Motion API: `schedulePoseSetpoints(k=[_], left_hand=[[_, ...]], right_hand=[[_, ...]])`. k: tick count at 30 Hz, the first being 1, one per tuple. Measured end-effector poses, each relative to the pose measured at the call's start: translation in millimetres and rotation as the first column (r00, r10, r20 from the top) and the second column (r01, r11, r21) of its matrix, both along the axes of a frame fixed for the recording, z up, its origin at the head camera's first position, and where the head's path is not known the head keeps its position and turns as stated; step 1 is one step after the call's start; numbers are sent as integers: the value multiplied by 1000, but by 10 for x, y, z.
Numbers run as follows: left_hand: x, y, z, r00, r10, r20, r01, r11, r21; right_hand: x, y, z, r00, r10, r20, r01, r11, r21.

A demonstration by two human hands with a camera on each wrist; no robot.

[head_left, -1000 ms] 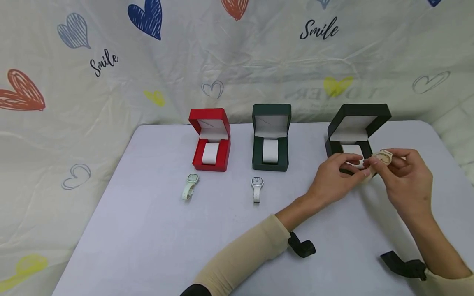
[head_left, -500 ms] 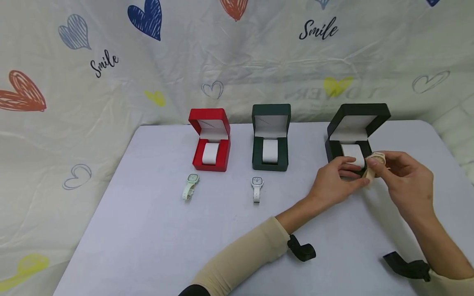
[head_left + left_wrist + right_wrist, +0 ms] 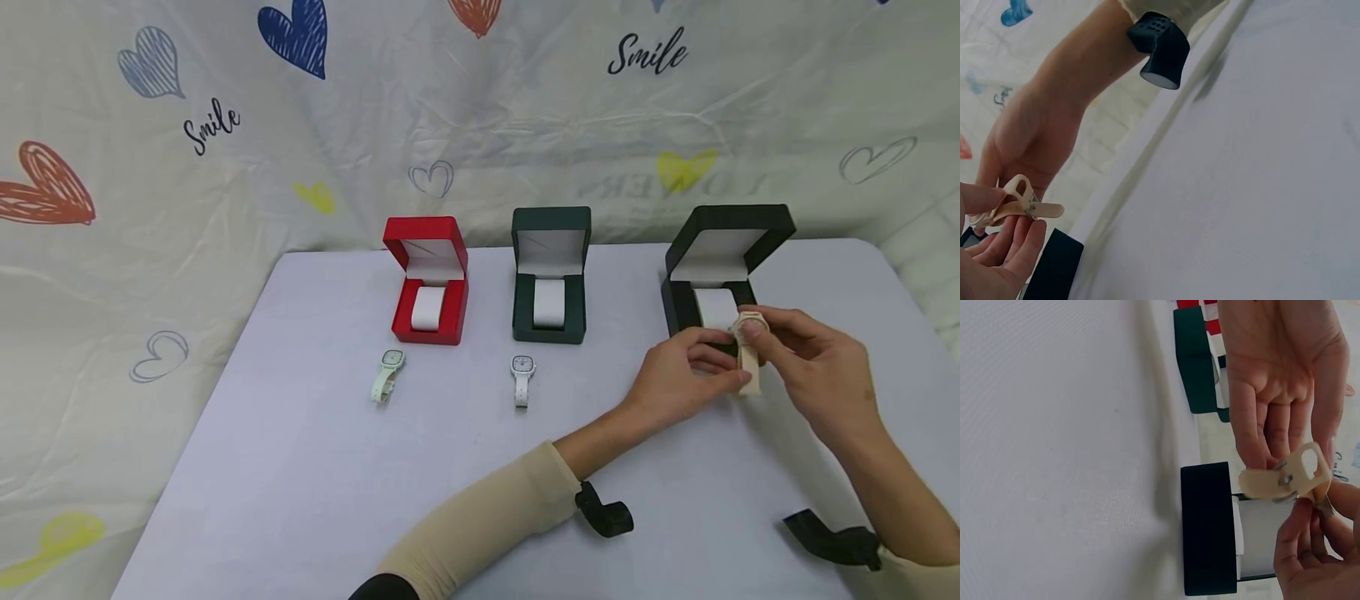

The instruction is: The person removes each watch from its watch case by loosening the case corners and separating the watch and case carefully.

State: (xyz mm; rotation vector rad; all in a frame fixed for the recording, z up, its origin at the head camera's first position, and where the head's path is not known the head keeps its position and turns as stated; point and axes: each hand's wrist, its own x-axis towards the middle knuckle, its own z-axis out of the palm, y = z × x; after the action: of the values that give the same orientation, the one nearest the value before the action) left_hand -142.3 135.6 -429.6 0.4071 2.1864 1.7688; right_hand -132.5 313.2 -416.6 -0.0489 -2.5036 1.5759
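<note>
In front of the black watch box (image 3: 682,308), both hands hold a cream wristwatch (image 3: 748,371). My right hand (image 3: 825,375) pinches it at the case, with the thumb over the dial. My left hand (image 3: 675,375) pinches the strap between thumb and fingers, and a free strap end hangs below. The buckle and a loop in the cream strap (image 3: 1310,472) show in the right wrist view. Also in the left wrist view, the strap's flat tongue (image 3: 1049,210) sticks out past the fingers. The black box is open, with a white cushion (image 3: 715,308) inside.
An open red watch box (image 3: 457,317) and an open green one (image 3: 576,308) stand to the left, each with a white cushion. A pale green watch (image 3: 385,379) and a white watch (image 3: 521,383) lie before them. Behind the white table (image 3: 300,483) hangs a printed cloth.
The right hand has moved slightly left, bringing the cream watch closer to the left hand. The watch has turned, so its strap now hangs downward and the dial is more covered.
</note>
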Motion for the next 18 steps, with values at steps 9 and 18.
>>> schedulePoseSetpoints(k=[9,18], left_hand=[[113,-71,-38,1000,1,31,-2,999,37],[206,-162,-99,1000,3,7,-3,1000,6]], right_hand=[[58,59,-52,994,108,35,-109,993,49],[91,-16,-125,987,157,32,-158,987,42]])
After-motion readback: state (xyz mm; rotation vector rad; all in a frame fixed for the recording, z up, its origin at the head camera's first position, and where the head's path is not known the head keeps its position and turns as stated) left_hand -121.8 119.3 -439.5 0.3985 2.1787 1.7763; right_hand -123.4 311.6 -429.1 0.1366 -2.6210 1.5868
